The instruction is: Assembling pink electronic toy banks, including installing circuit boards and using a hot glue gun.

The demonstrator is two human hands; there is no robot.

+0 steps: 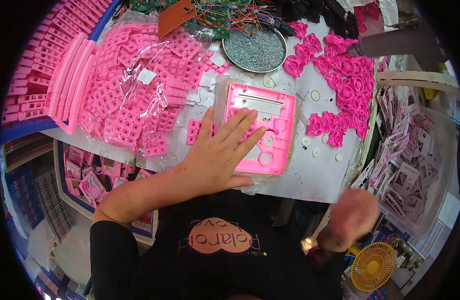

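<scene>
A pink plastic casing [288, 120] with round openings and a slotted panel lies on a padded board at the middle of the table. Across its left part my left hand [217, 152] rests flat with its fingers spread, covering some of the casing. A pink button pad [192, 132] shows just left of that hand. My right hand [354, 217] is off the table's front edge at the right, smeared by motion, so its fingers cannot be made out.
A clear bag of pink button pads [135, 90] fills the left. Behind are a round dish of small screws [255, 49] and coloured wires [225, 17]. Pink ring-shaped parts [347, 90], a grey tool [390, 46] and a bin of flat parts [442, 185] stand right.
</scene>
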